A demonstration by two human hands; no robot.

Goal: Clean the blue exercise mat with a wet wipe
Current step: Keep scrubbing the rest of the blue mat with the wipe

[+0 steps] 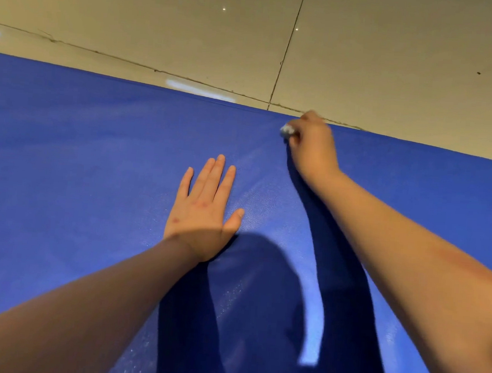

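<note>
— Beige floor tiles [394, 51] with dark grout lines run along the far side. The blue mat [81, 145] lies flat on them and fills the rest of the view.
— Where's the wipe [287, 131]?
— Balled up small in the right hand [311, 144], at the mat's far edge, just beside the tiles. The fingers are curled round it, and only a pale bit pokes out at the left of the fist.
— And the left hand [205, 209]?
— Flat on the mat near the middle, palm down, fingers straight and close together, thumb out. It holds nothing. I'd say it pins the mat and props the body.
— What could go wrong from here?
— The wipe sits right at the edge. A stroke that overshoots would drag it onto the tiles, where it could pick up grit and smear it onto the mat.
— Anything else?
— Bunched that tight, the wipe touches little surface, so strips may get missed. A hard push away from the pinning hand could ruck the mat's edge. The head and arm shadows also darken the near part, so missed spots there would be hard to see.
</note>
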